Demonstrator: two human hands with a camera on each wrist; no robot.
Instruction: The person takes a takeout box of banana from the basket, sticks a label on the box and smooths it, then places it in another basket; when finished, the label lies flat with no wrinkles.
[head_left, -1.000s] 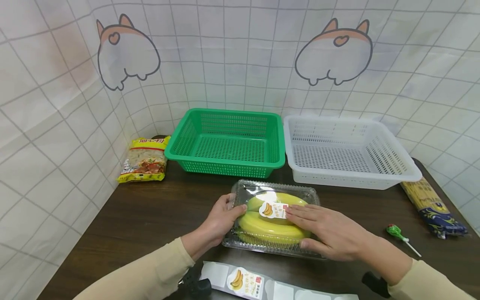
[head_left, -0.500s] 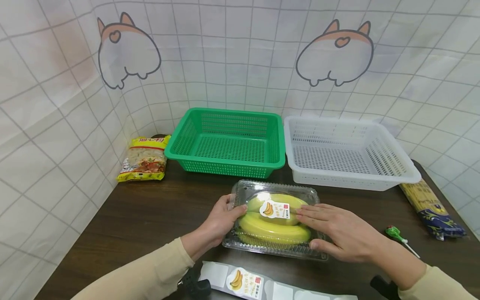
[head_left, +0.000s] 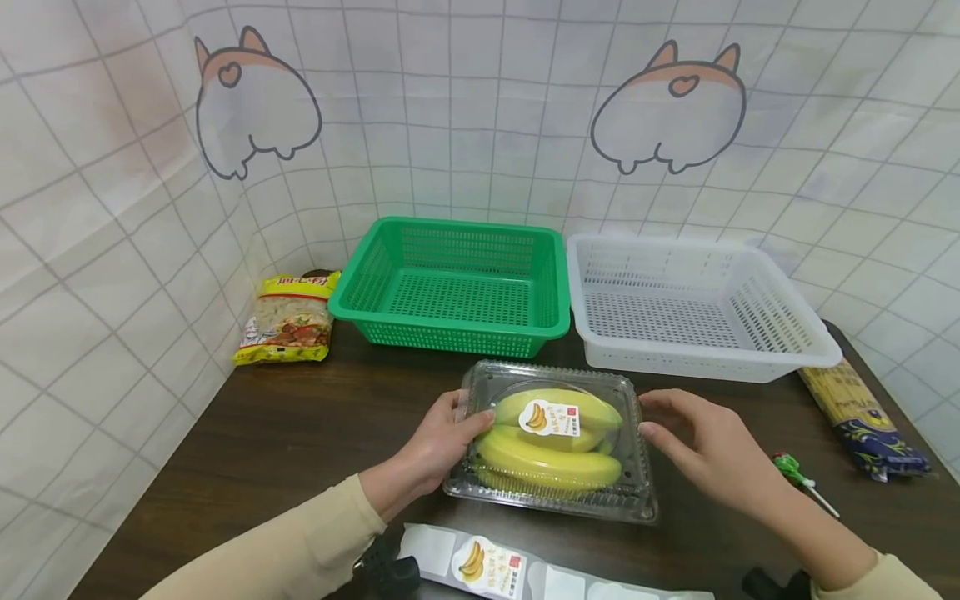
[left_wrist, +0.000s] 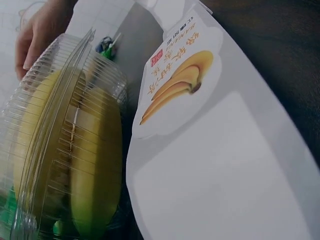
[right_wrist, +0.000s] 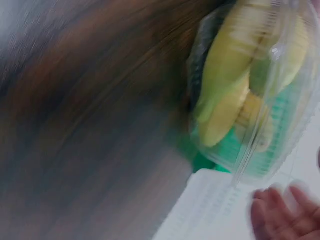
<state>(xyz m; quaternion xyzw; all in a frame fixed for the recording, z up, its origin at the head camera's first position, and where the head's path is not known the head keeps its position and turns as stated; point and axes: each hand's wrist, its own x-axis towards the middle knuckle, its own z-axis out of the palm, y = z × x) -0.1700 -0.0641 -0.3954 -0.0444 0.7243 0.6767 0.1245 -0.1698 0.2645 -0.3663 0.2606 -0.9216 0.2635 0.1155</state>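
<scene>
A clear plastic clamshell box with yellow bananas inside sits in the middle of the dark table. On its lid lies a white banana sticker. My left hand grips the box's left edge, thumb on top. At the right edge is my right hand, its fingers loosely bent and holding nothing; in the right wrist view its fingers are blurred and stand apart from the box. A backing strip with a printed banana label lies in front of the box.
Behind the box stand a green basket and a white basket, side by side. A yellow food bag lies at the far left. To the right are a green-wrapped lollipop and a pack of dry noodles.
My right hand has slid right off the lid, from the sticker to the box's right edge, uncovering the sticker fully. The left hand and the box have stayed in place.
</scene>
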